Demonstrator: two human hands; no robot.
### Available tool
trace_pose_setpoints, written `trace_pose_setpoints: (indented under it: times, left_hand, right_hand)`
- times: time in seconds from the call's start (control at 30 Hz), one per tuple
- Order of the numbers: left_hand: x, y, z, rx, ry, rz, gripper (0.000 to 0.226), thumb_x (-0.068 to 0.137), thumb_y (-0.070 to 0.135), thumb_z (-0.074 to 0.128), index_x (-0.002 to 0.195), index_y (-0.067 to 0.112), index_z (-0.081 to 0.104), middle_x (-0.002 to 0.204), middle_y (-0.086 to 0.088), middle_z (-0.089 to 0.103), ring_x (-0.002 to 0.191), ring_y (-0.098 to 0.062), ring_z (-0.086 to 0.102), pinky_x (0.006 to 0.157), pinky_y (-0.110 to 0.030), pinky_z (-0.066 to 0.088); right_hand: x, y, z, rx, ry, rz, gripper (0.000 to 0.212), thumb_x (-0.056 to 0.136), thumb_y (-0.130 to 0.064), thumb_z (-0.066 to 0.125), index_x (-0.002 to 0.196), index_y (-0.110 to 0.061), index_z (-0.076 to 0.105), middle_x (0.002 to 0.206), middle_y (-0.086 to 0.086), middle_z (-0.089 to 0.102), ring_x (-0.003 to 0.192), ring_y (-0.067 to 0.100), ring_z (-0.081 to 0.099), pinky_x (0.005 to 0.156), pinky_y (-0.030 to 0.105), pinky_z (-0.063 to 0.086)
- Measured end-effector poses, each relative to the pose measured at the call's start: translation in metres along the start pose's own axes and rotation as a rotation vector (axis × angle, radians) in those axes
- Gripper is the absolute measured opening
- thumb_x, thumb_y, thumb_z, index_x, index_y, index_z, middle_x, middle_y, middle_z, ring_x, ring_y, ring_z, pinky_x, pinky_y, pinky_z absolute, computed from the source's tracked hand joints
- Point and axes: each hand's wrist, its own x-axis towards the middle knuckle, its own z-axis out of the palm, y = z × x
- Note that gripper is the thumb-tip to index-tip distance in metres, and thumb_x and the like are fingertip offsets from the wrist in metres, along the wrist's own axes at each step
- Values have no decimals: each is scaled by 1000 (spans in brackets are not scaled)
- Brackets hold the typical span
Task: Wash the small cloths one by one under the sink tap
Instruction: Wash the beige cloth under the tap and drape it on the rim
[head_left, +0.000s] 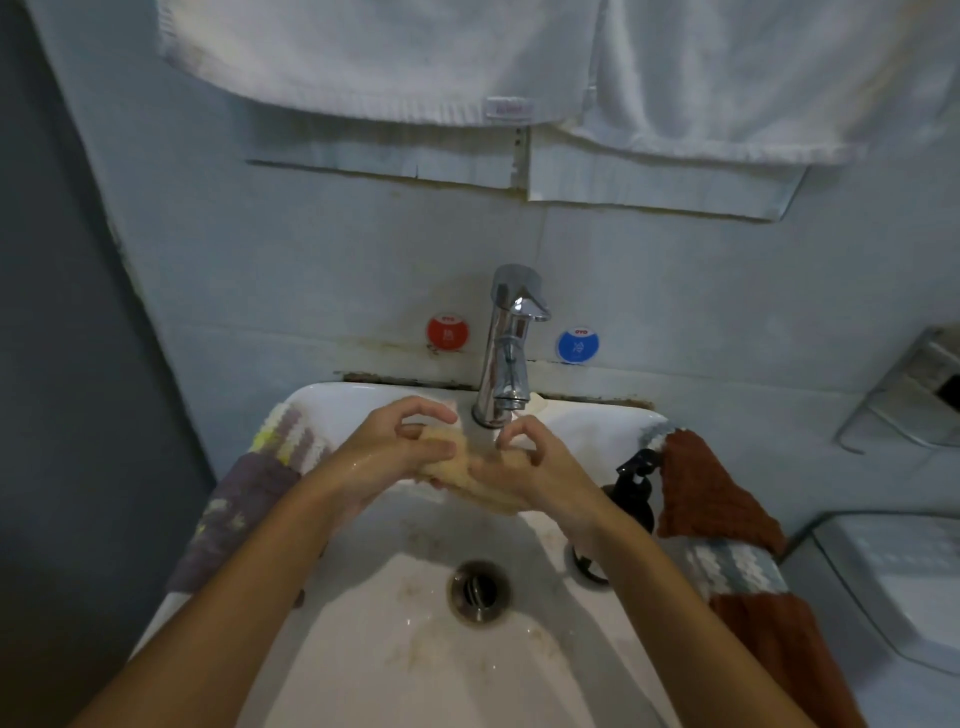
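The small pale-yellow textured cloth (470, 475) is held at the centre of the frame, above the white ceramic sink basin (395, 639) and just below and in front of the chrome single-lever tap (506, 353). The left hand (387, 454) grips the cloth's left end; its fingers are curled, thumb and forefinger arched above the fabric. The right hand (524, 462) grips the right end, fingers curled over the cloth, forefinger and thumb raised in a loop. The cloth's long axis runs from middle left down to lower right, spanning both hands. The spout outlet lies directly above the gap between the hands, slightly nearer the right hand. Water flow is probably present but cannot be confirmed at this resolution. Judged step: rubbing the cloth under the tap.

Further cloths hang over the sink rim: a purple-and-cream striped cloth (249, 499) at left, a rust-brown cloth (711, 493) at right.
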Motion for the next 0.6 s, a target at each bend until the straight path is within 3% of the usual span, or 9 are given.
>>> trace_pose_setpoints:
  times: [0.07,0.13,0.23,0.33,0.43,0.6]
  left_hand:
    - [0,1,0,51,-21,5,32,81,-7,71,109,6,64,88,-18,69,72,-25,66,58,-32,56]
    - [-1,1,3,122,-59,7,32,79,-6,73,107,8,65,90,-18,68,73,-23,66,59,-32,56]
    - [-1,2,10,235,-36,-1,32,77,-3,75,104,13,67,99,-14,66,81,-20,65,58,-28,53]
    - [-1,4,12,228,56,18,28,78,-5,73,100,10,67,94,-15,66,65,-19,64,49,-28,53]
    - [2,1,10,215,137,26,24,77,-8,72,94,9,66,89,-19,69,57,-22,63,49,-33,54]
    - [4,-2,11,217,191,19,24,75,-9,74,92,7,65,88,-22,71,55,-23,63,46,-30,51]
  right_hand:
    - [-1,-1,0,-213,-97,-34,50,81,-22,82,122,-28,54,125,3,61,105,20,64,76,28,58]
    - [-4,-4,4,-474,-168,-32,64,79,-29,83,134,-25,50,126,0,60,107,15,61,86,28,56]
    - [-5,1,15,-632,-188,17,57,77,-33,84,126,-16,60,114,1,67,97,16,66,85,31,58]
    - [-1,12,20,-570,-129,-19,37,82,-18,77,114,-15,58,103,8,68,82,18,66,74,33,58]
    - [4,17,26,-536,-116,-41,25,91,-11,64,114,-7,55,102,15,66,84,23,62,76,39,54]
    - [1,20,41,-833,24,-20,42,91,-44,67,117,-12,61,109,8,67,94,22,64,79,32,52]
